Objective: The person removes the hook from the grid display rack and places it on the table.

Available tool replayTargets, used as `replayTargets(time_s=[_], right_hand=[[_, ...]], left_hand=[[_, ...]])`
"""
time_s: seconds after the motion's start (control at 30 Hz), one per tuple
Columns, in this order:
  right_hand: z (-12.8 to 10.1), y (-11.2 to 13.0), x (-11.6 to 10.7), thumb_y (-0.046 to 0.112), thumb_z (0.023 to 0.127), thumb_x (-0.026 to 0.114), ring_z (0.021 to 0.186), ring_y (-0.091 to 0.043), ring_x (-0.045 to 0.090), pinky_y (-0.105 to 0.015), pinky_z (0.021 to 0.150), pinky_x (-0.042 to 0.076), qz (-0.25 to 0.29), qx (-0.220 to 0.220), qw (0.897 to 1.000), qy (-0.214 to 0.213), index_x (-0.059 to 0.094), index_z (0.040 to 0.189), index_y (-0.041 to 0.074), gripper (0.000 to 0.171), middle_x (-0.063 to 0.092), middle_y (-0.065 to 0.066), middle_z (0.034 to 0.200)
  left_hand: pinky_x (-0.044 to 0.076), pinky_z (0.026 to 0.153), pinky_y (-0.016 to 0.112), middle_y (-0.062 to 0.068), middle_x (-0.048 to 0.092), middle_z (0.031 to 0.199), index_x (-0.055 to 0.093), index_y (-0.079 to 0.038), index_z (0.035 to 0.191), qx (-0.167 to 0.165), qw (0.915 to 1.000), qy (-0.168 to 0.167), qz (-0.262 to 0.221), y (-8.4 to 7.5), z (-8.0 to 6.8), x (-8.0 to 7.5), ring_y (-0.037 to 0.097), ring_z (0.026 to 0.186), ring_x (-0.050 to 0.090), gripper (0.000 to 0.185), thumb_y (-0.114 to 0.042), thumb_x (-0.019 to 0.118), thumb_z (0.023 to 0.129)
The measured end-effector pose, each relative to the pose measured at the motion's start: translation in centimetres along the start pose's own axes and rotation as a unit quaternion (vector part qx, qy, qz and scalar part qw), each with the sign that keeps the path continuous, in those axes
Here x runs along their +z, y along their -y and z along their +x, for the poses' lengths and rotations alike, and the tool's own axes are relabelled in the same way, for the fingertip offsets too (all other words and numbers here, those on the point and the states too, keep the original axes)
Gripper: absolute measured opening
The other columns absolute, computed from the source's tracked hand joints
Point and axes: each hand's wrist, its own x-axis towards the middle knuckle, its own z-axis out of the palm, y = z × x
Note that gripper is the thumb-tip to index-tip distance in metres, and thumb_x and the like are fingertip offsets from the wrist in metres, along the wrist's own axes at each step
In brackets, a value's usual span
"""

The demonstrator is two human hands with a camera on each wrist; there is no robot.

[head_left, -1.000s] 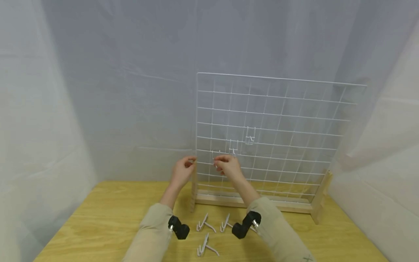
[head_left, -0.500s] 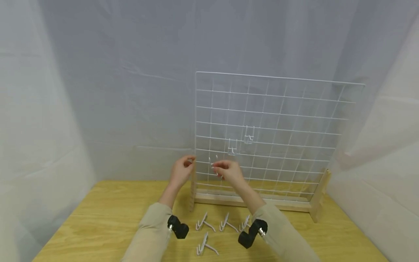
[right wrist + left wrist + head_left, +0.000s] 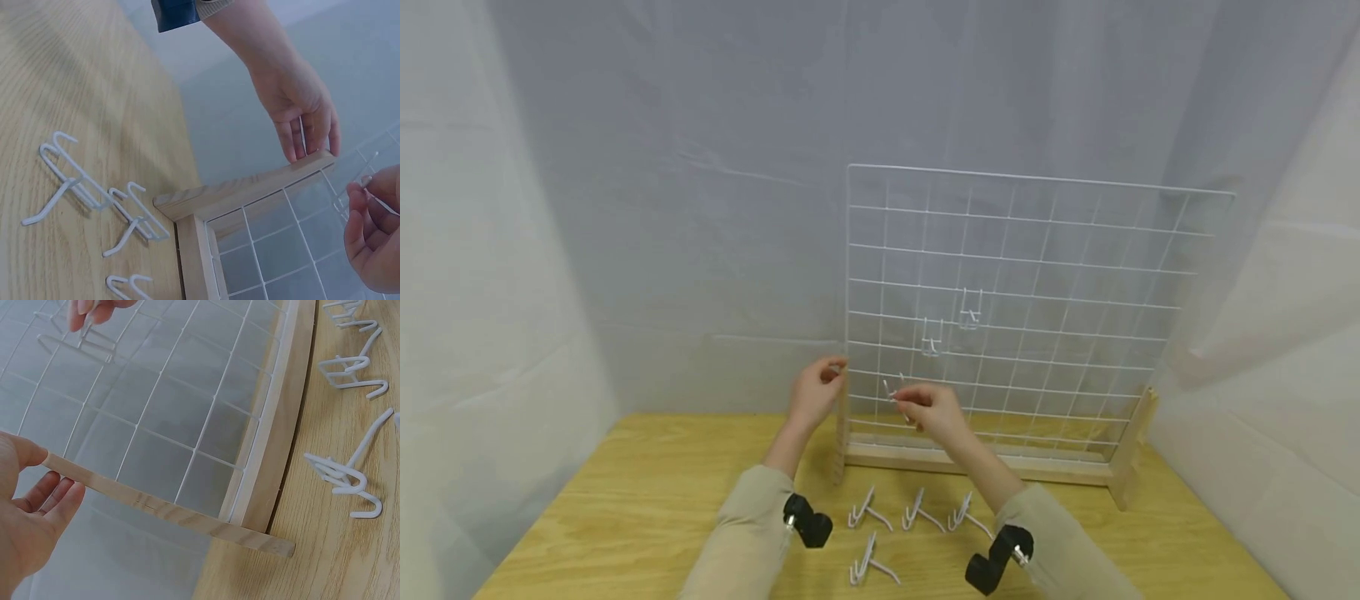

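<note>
A white wire grid panel (image 3: 1042, 177) stands upright in a wooden base (image 3: 985, 468). With thumb and fingers, my left hand (image 3: 812, 398) pinches the top end of the base's left wooden post (image 3: 156, 503). My right hand (image 3: 936, 412) pinches a white wire hook (image 3: 366, 180) by its arm, at the lower left part of the grid. The two prongs of this hook point up; whether they touch the grid wires I cannot tell. Two similar hooks hang on the grid up and to the right: a lower hook (image 3: 932, 345) and a higher hook (image 3: 971, 317).
Several loose white hooks lie on the wooden table (image 3: 647, 492) in front of the base, among them a front hook (image 3: 870, 563) and a right hook (image 3: 964, 515). Pale cloth (image 3: 700, 208) hangs behind and at both sides.
My right hand has moved down and slightly right with the hook, whose prongs now sit lower against the grid. The left hand stays at the post.
</note>
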Motion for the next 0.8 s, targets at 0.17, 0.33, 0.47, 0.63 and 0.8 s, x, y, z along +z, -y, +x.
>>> replayTargets(time_s=[0.17,0.33,0.47,0.63,0.8], right_hand=[[-0.8,-0.3,-0.4,0.0,0.084,0.061,0.061,-0.012,0.053,-0.021,0.052,0.044,-0.01,0.0,1.0,0.006,0.064,0.101,-0.009,0.019,0.065,-0.002,0.075],[-1.9,-0.2,-0.8,-0.001,0.084,0.06,0.063,-0.015,0.054,-0.023,0.053,0.045,-0.01,-0.013,1.0,0.022,0.063,0.1,-0.011,0.019,0.065,-0.007,0.075],[-2.2,-1.0,-1.1,0.0,0.083,0.061,0.066,-0.023,0.057,-0.025,0.054,0.046,-0.017,-0.013,0.999,0.026,0.064,0.1,-0.008,0.018,0.065,-0.006,0.078],[-2.7,-1.4,-1.4,0.0,0.084,0.06,0.065,-0.017,0.054,-0.024,0.053,0.045,-0.024,-0.018,0.999,0.03,0.064,0.101,-0.008,0.019,0.064,-0.006,0.077],[-3.2,-2.0,-1.9,0.0,0.085,0.061,0.064,-0.015,0.053,-0.023,0.053,0.045,-0.027,-0.028,0.998,0.04,0.062,0.102,-0.011,0.02,0.063,-0.012,0.078]], left_hand=[[0.047,0.071,0.039,0.018,0.061,0.086,0.062,0.004,0.11,0.0,1.0,-0.001,-0.006,-0.1,0.0,0.0,0.032,0.085,0.057,0.027,0.001,0.056,0.085],[0.047,0.07,0.038,0.018,0.061,0.086,0.062,0.004,0.111,-0.001,1.0,0.001,-0.006,-0.3,0.0,-0.1,0.03,0.084,0.057,0.027,0.001,0.056,0.085],[0.047,0.072,0.04,0.018,0.061,0.087,0.062,0.003,0.111,-0.003,1.0,-0.001,-0.006,-0.2,0.0,-0.1,0.031,0.085,0.057,0.027,0.001,0.056,0.085],[0.047,0.073,0.041,0.018,0.062,0.087,0.063,0.003,0.11,-0.002,1.0,-0.001,-0.003,-0.2,0.0,-0.1,0.031,0.086,0.058,0.027,0.001,0.056,0.085],[0.047,0.073,0.041,0.017,0.062,0.086,0.063,0.003,0.109,0.004,1.0,-0.002,0.004,0.0,0.0,-0.1,0.031,0.085,0.058,0.026,0.0,0.057,0.085]])
